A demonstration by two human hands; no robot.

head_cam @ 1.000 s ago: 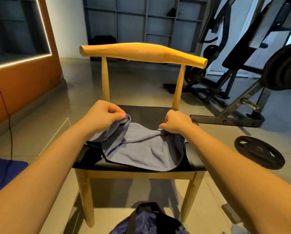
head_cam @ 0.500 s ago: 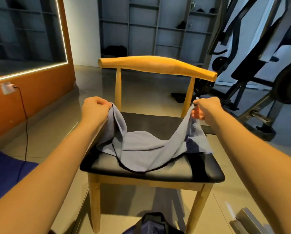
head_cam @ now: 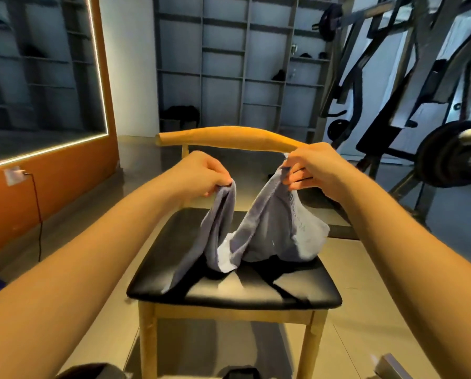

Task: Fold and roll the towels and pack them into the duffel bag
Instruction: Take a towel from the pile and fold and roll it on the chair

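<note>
A grey-blue towel [head_cam: 259,231] hangs in two bunched folds above the black seat of a wooden chair [head_cam: 228,291], its lower part resting on the seat. My left hand [head_cam: 204,173] pinches one upper corner of the towel. My right hand [head_cam: 310,168] pinches the other corner, a little higher and just in front of the chair's back rail [head_cam: 228,136]. The two hands are close together. Dark shapes at the bottom edge [head_cam: 239,374] may be the duffel bag, but I cannot tell.
Weight machines and a loaded barbell [head_cam: 447,157] stand at the right. Grey shelving [head_cam: 242,64] fills the back wall. An orange wall with a lit mirror [head_cam: 37,77] and a plugged-in cable [head_cam: 37,214] runs along the left. Tiled floor surrounds the chair.
Both hands have lifted the towel's corners higher off the seat and drawn closer together, so the towel now hangs bunched instead of spread. The camera has tilted up.
</note>
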